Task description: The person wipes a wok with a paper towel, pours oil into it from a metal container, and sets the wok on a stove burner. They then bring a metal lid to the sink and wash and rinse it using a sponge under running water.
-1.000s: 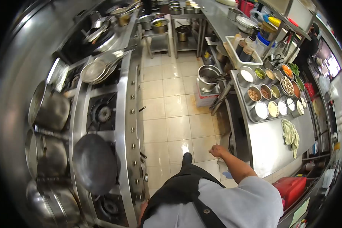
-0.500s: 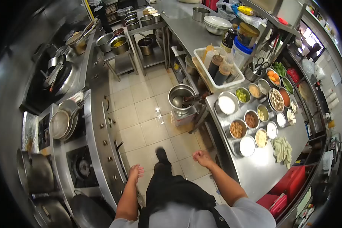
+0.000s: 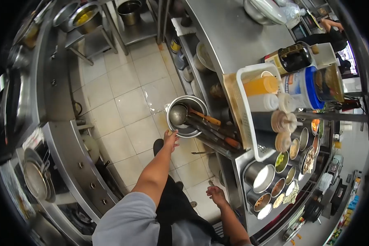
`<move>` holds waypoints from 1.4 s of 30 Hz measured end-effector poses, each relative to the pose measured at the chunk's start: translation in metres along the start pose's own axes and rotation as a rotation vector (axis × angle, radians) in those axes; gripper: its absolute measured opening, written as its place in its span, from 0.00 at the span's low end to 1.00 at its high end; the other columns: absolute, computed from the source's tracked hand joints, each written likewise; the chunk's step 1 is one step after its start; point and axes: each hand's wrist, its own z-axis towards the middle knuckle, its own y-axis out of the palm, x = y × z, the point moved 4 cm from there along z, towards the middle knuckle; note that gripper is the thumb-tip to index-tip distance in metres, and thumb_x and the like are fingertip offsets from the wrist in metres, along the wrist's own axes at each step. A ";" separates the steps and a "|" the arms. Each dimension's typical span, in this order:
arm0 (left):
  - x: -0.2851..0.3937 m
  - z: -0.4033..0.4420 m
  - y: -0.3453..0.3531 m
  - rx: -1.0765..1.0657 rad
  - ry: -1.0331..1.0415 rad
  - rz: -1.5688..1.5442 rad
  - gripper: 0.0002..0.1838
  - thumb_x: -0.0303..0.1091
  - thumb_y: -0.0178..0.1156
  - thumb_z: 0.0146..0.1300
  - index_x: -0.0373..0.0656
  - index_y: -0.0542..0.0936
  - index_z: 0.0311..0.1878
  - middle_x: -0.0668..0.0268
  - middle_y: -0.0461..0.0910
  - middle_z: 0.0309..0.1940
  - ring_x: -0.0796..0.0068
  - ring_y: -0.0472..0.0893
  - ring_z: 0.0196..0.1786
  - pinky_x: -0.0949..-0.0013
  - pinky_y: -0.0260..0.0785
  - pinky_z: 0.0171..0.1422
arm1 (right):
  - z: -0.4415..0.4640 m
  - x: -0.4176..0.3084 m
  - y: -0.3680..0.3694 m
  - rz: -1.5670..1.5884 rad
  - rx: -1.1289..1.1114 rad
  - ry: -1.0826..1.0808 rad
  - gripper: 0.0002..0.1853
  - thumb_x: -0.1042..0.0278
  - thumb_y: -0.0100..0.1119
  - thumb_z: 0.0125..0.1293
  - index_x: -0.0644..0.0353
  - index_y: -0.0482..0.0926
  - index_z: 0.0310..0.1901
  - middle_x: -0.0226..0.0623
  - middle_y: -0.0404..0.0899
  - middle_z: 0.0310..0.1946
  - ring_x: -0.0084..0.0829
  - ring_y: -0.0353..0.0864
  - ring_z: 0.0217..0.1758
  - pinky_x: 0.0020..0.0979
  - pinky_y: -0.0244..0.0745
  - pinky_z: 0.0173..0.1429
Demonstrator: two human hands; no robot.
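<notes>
My left hand [image 3: 171, 140] reaches forward to the near rim of a round steel pot [image 3: 185, 132]. Its fingers are apart and seem to hold nothing; whether they touch the rim is unclear. Inside the pot rest a ladle [image 3: 178, 115] and several utensils with wooden and dark handles [image 3: 209, 118], leaning to the right. My right hand [image 3: 216, 194] hangs lower down, beside the steel counter [image 3: 254, 224], with its fingers curled; I cannot make out anything in it.
A white basket [image 3: 258, 143] of sauce bottles stands on the right counter beside a tray of metal cups [image 3: 259, 178]. Stoves [image 3: 65, 162] line the left. Pots stand on low tables ahead [image 3: 139, 35]. Part of another person [image 3: 334, 37] shows at upper right.
My left hand has moved forward and right to the pot. My view has moved closer to the pot and turned, so the basket looks larger. My right hand stays low by the counter.
</notes>
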 end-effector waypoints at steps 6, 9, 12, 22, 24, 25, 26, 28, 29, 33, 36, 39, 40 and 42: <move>0.021 0.035 0.019 -0.048 0.028 0.037 0.28 0.22 0.50 0.59 0.48 0.62 0.63 0.55 0.74 0.49 0.55 0.81 0.42 0.52 0.82 0.35 | 0.007 -0.015 0.020 0.094 0.098 0.001 0.13 0.60 0.53 0.63 0.60 0.76 0.43 0.34 0.82 0.33 0.23 0.80 0.34 0.26 0.75 0.37; 0.034 0.026 0.016 0.006 0.028 0.023 0.25 0.20 0.48 0.57 0.44 0.65 0.59 0.55 0.75 0.45 0.54 0.82 0.39 0.52 0.83 0.33 | 0.014 -0.019 0.029 0.135 0.137 -0.028 0.14 0.58 0.54 0.63 0.60 0.77 0.42 0.33 0.82 0.32 0.22 0.80 0.34 0.26 0.75 0.37; 0.051 0.016 -0.005 0.066 0.066 0.106 0.22 0.20 0.48 0.57 0.42 0.66 0.56 0.56 0.75 0.42 0.56 0.82 0.36 0.51 0.83 0.31 | 0.018 -0.033 0.033 -0.079 0.184 -0.134 0.18 0.54 0.52 0.65 0.64 0.77 0.40 0.35 0.81 0.30 0.25 0.81 0.33 0.27 0.75 0.40; 0.104 -0.100 -0.164 0.170 0.231 0.051 0.16 0.23 0.47 0.55 0.37 0.66 0.49 0.51 0.76 0.38 0.49 0.82 0.30 0.52 0.82 0.25 | 0.003 -0.065 0.049 -0.037 0.212 -0.241 0.21 0.51 0.58 0.62 0.62 0.78 0.44 0.47 0.83 0.37 0.40 0.83 0.43 0.34 0.75 0.49; 0.122 -0.130 -0.177 0.164 0.280 0.002 0.15 0.23 0.46 0.53 0.35 0.65 0.46 0.46 0.76 0.38 0.45 0.83 0.31 0.48 0.82 0.28 | 0.008 -0.063 0.053 -0.067 0.198 -0.280 0.21 0.50 0.59 0.61 0.61 0.79 0.45 0.46 0.83 0.38 0.39 0.82 0.44 0.34 0.75 0.50; 0.134 -0.151 -0.176 0.149 0.310 -0.027 0.13 0.23 0.46 0.52 0.33 0.65 0.43 0.43 0.76 0.39 0.42 0.82 0.33 0.44 0.81 0.30 | 0.012 -0.063 0.054 -0.106 0.194 -0.309 0.21 0.50 0.59 0.61 0.61 0.79 0.44 0.45 0.83 0.38 0.39 0.82 0.44 0.34 0.75 0.50; 0.143 -0.165 -0.175 0.132 0.338 -0.060 0.12 0.23 0.45 0.51 0.32 0.64 0.40 0.40 0.76 0.40 0.39 0.82 0.35 0.41 0.81 0.32 | 0.016 -0.063 0.054 -0.148 0.194 -0.338 0.20 0.50 0.59 0.61 0.61 0.79 0.44 0.45 0.83 0.38 0.39 0.82 0.44 0.34 0.75 0.50; 0.170 -0.184 -0.170 0.061 0.347 -0.134 0.22 0.24 0.47 0.48 0.34 0.63 0.50 0.37 0.75 0.41 0.40 0.83 0.33 0.46 0.83 0.32 | 0.014 -0.077 0.051 -0.141 0.184 -0.448 0.18 0.52 0.58 0.61 0.59 0.79 0.42 0.42 0.83 0.37 0.38 0.82 0.43 0.33 0.75 0.49; 0.184 -0.194 -0.166 0.023 0.366 -0.154 0.22 0.24 0.47 0.48 0.34 0.63 0.50 0.38 0.75 0.41 0.39 0.82 0.34 0.45 0.82 0.34 | 0.013 -0.082 0.050 -0.127 0.170 -0.475 0.17 0.52 0.58 0.61 0.59 0.79 0.41 0.41 0.83 0.37 0.38 0.82 0.43 0.33 0.75 0.49; 0.253 -0.267 -0.104 -0.073 0.579 -0.155 0.19 0.28 0.44 0.54 0.22 0.63 0.46 0.37 0.77 0.38 0.38 0.82 0.33 0.54 0.83 0.31 | -0.012 -0.125 0.033 -0.144 0.143 -0.592 0.19 0.54 0.59 0.62 0.62 0.78 0.46 0.39 0.82 0.38 0.31 0.81 0.42 0.30 0.74 0.50; 0.305 -0.307 -0.056 -0.198 0.605 -0.125 0.21 0.28 0.47 0.52 0.20 0.65 0.47 0.39 0.77 0.39 0.40 0.82 0.34 0.48 0.82 0.35 | -0.030 -0.138 0.020 -0.137 0.128 -0.631 0.21 0.53 0.59 0.62 0.62 0.77 0.47 0.39 0.82 0.39 0.31 0.80 0.44 0.29 0.73 0.51; 0.342 -0.345 0.003 -0.277 0.668 -0.097 0.22 0.30 0.47 0.53 0.20 0.67 0.47 0.39 0.78 0.38 0.42 0.83 0.34 0.53 0.81 0.34 | -0.053 -0.136 0.010 -0.166 0.190 -0.660 0.22 0.51 0.59 0.62 0.63 0.78 0.46 0.38 0.82 0.37 0.30 0.80 0.42 0.29 0.73 0.49; 0.351 -0.355 0.023 -0.296 0.673 -0.085 0.22 0.31 0.47 0.53 0.20 0.67 0.48 0.39 0.78 0.39 0.42 0.83 0.34 0.54 0.81 0.33 | -0.052 -0.128 0.009 -0.165 0.190 -0.651 0.22 0.51 0.59 0.62 0.63 0.78 0.45 0.38 0.82 0.37 0.30 0.80 0.41 0.29 0.73 0.49; 0.371 -0.356 0.059 -0.362 0.638 -0.054 0.21 0.31 0.46 0.53 0.21 0.67 0.45 0.38 0.79 0.38 0.43 0.83 0.35 0.56 0.81 0.31 | -0.044 -0.111 0.010 -0.163 0.187 -0.631 0.21 0.51 0.59 0.62 0.63 0.79 0.44 0.37 0.82 0.36 0.30 0.81 0.40 0.30 0.74 0.48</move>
